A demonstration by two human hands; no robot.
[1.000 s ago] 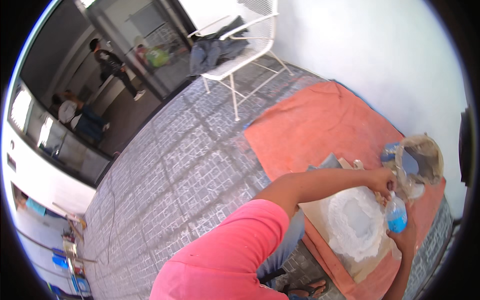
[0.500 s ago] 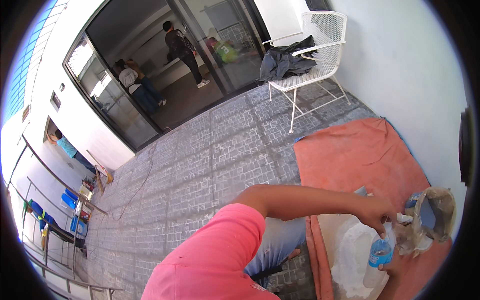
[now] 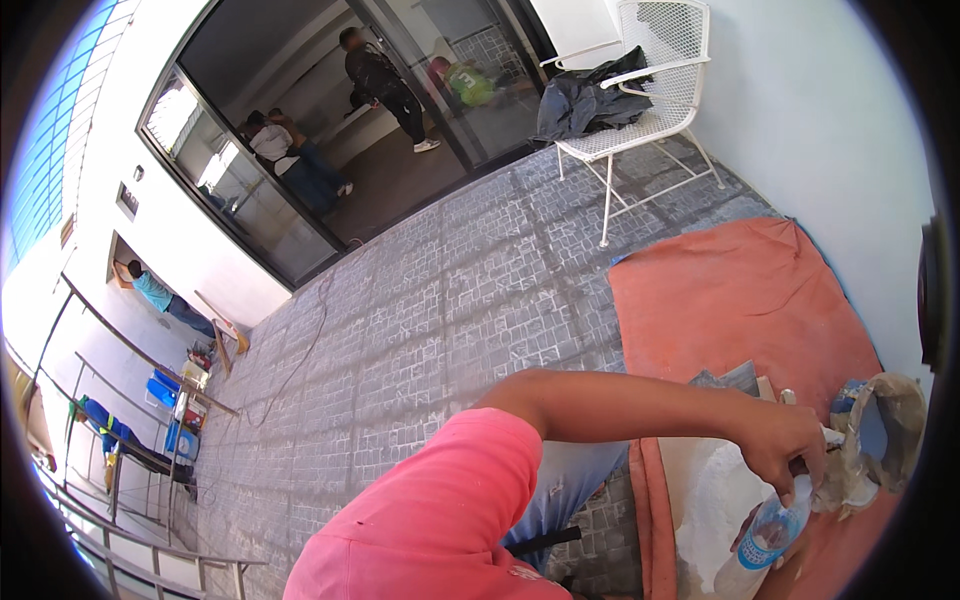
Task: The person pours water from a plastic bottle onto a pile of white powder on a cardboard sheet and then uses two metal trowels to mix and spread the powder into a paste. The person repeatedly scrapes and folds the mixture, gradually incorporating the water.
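A clear plastic bottle with a blue label [image 3: 764, 543] is held at a slant over the right side of the orange sheet [image 3: 735, 300]. My left hand [image 3: 783, 447], at the end of a bent arm in a pink sleeve, has its fingers closed around the bottle's neck; whether a cap is there I cannot see. Lower down, my right hand [image 3: 795, 556] grips the bottle's body from behind and is mostly hidden by it. Beside the bottle lies a heap of white powder [image 3: 722, 492] on a pale surface. Past my left wrist, a flat grey trowel-like blade [image 3: 740, 378] shows partly.
An open, crumpled bag [image 3: 895, 440] stands right of my hands, near the white wall [image 3: 830, 130]. A white metal chair [image 3: 650, 110] holds black plastic [image 3: 595, 100]. Grey paving [image 3: 430, 330] stretches to glass doors with people inside. Other people and metal railings are at far left.
The bottle is more tilted, its neck farther to the right. My left hand has shifted right and slightly down with it. The whole view has turned a little.
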